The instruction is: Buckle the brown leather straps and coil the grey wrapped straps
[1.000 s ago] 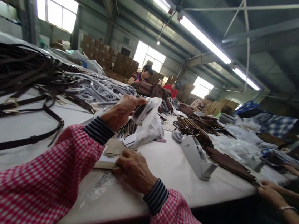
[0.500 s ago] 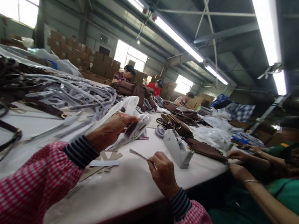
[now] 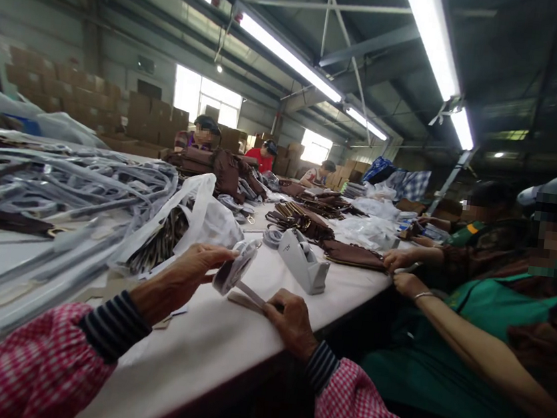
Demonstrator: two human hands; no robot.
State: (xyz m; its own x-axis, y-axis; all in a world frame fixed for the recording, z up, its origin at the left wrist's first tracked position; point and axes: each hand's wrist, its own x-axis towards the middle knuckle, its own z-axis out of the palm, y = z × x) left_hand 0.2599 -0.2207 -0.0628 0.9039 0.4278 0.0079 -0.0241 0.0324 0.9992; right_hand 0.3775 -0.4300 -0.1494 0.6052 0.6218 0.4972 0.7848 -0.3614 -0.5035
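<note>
My left hand (image 3: 184, 277) grips a plastic-wrapped coiled strap (image 3: 232, 272) above the white table (image 3: 211, 356). A narrow grey strip (image 3: 251, 294) runs from the coil to my right hand (image 3: 292, 318), whose fingers are pinched on its end. Just beyond my hands stands a white tape dispenser (image 3: 301, 262), with a small grey coil (image 3: 272, 237) beside it. Behind my left hand, a white plastic bag (image 3: 214, 218) lies open around a bundle of thin strips (image 3: 160, 244).
Wrapped grey straps (image 3: 76, 176) are heaped at the left. Brown bags (image 3: 356, 255) and clear plastic (image 3: 366, 231) lie farther back. At the right edge a person in a green apron (image 3: 476, 325) works with both hands. More people sit across the table.
The view has swung right. My hands have come closer together, and the strip now spans from the coil to my right hand. The white bag is no longer at my left hand's fingers.
</note>
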